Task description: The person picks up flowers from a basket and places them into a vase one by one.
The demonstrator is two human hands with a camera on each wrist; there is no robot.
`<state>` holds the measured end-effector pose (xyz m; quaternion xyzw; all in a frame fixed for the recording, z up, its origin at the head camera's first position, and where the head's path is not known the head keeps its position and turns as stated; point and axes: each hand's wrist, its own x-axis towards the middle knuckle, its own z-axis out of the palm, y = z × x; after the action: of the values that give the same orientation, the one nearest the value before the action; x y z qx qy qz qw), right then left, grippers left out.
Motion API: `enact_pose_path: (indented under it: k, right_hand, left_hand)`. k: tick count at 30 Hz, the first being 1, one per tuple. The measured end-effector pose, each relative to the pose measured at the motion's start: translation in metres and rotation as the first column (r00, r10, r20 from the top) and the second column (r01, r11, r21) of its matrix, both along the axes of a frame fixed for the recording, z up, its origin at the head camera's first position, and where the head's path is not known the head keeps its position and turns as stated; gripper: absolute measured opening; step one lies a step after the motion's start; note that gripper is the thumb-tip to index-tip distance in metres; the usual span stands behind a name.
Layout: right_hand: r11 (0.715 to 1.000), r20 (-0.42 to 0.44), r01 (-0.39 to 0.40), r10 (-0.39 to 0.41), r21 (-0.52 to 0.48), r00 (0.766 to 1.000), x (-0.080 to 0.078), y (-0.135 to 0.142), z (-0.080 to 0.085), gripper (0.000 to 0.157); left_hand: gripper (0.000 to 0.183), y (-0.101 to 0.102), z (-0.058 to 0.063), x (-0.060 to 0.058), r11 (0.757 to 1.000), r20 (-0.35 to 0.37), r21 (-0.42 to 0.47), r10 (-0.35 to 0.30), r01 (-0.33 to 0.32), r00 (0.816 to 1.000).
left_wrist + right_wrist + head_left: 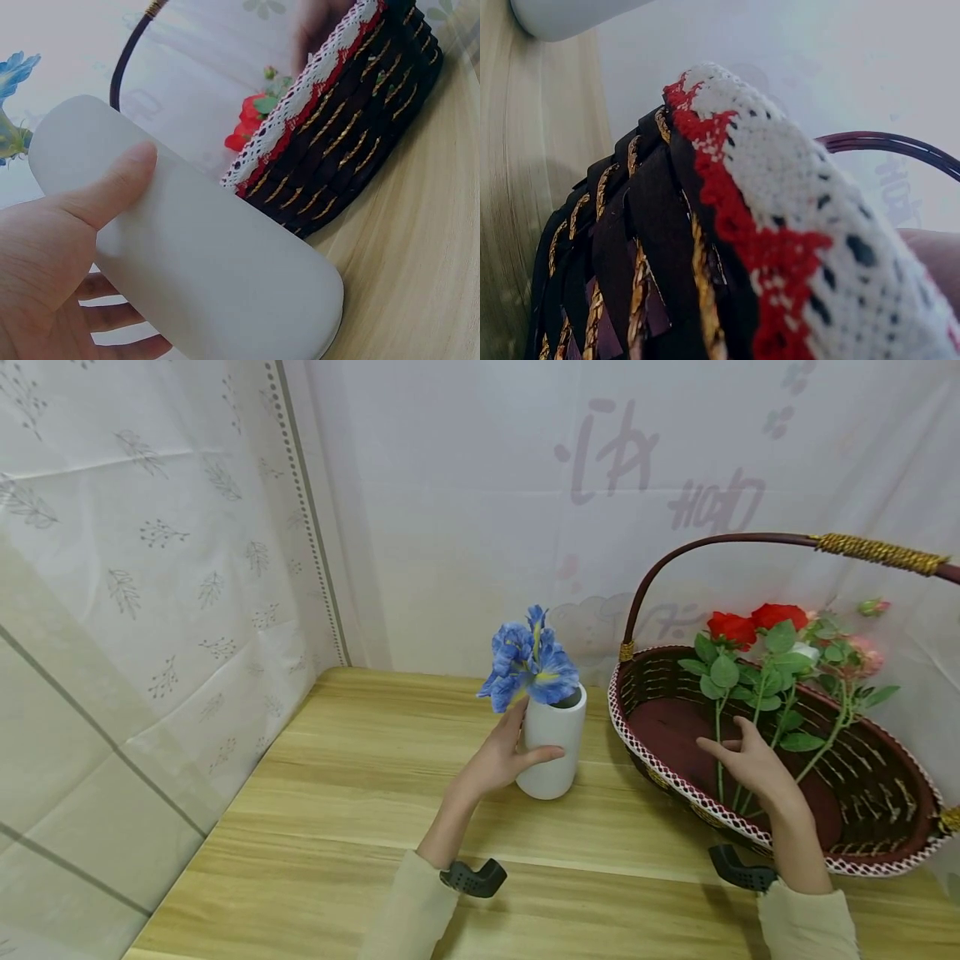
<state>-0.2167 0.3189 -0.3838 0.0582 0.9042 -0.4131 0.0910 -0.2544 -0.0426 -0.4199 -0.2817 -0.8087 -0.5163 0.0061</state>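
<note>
A white vase (553, 747) stands upright on the table with blue artificial flowers (528, 664) showing at its mouth. My left hand (495, 762) holds the vase from its left side. In the left wrist view, the thumb (124, 184) lies across the vase and the other fingers go round behind it. Over the dark woven basket (622, 718), my right hand (761, 772) reaches in with thumb and fingers spread, close to the green rose stems (767, 681). Red roses (780, 615) top some stems. The basket's lace rim (780, 172) hides most of that hand in the right wrist view.
The basket's tall arched handle (720, 538) rises behind and above the flowers. A pink rose (866, 656) leans at the basket's far right. Printed cloth (465, 527) hangs behind the wooden table (330, 793) and along its left side.
</note>
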Motion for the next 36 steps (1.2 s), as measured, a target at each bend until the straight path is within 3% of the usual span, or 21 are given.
enact_pose_path:
  k: [5,12,15,22,28,36]
  right_hand:
    - [1.000,0.043,-0.009,0.009,0.001,0.999,0.001,0.000,0.001,0.106]
    - [1.000,0.067,-0.014,0.014,0.006,0.998,0.003,0.002,-0.002,0.108]
    - [1.000,0.074,-0.022,0.021,0.014,0.997,0.003,0.003,0.000,0.108]
    - [0.998,0.066,-0.046,0.042,0.048,0.997,-0.001,0.005,0.006,0.109]
    - [0.999,0.070,-0.029,0.027,0.030,0.997,-0.008,0.005,0.004,0.109]
    - [0.999,0.088,-0.008,0.011,-0.034,0.996,-0.014,0.005,0.001,0.110]
  left_hand:
    - [0.086,0.001,0.000,-0.001,0.999,-0.021,0.033,-0.022,0.023,1.000]
    - [0.089,0.003,0.001,0.000,1.000,-0.005,0.003,-0.010,0.010,1.000]
    - [0.088,0.003,0.015,0.010,1.000,0.016,-0.001,-0.012,0.012,1.000]
    - [0.091,0.004,0.009,0.006,1.000,0.013,-0.007,0.005,-0.005,1.000]
    - [0.086,0.001,0.035,0.023,1.000,0.026,0.012,-0.017,0.017,1.000]
    - [0.086,0.000,0.038,0.025,1.000,0.037,0.001,-0.013,0.013,0.999]
